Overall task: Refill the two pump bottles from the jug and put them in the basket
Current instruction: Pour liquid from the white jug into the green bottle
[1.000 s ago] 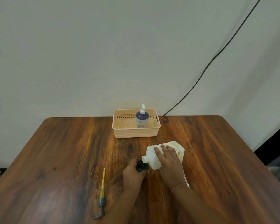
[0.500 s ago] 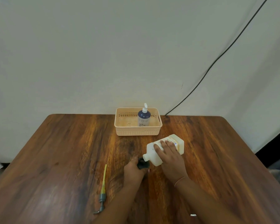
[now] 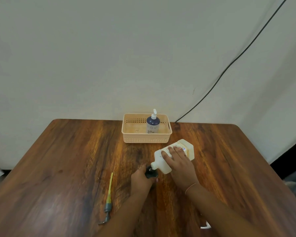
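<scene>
The jug [image 3: 174,156], white plastic with a printed label, is tipped over nearly on its side above the middle of the desk [image 3: 67,159], its base pointing away toward the right and its open neck aimed down and left. The right hand [image 3: 179,163] lies over the top of the jug with the fingers spread across the label and the thumb side wrapped round the body, gripping it. A thin band circles the right wrist. The jug's neck meets the mouth of a small dark bottle [image 3: 150,173], of which only the top shows; whether the two touch cannot be told. The left hand [image 3: 142,180] is closed round that dark bottle, hiding most of it.

To the left of the left hand, apart from it, a pump head [image 3: 108,199] lies flat on the wood: a grey nozzle and collar at the near end, a long yellow-green dip tube pointing away.

At the far edge of the desk, against the wall, stands a peach-coloured basket [image 3: 146,139] with perforated sides. Inside it, toward the right, a blue pump bottle [image 3: 152,125] stands upright with its white pump fitted. A black cable [image 3: 229,65] runs slantwise down the wall to the desk's back edge, just right of the basket.
</scene>
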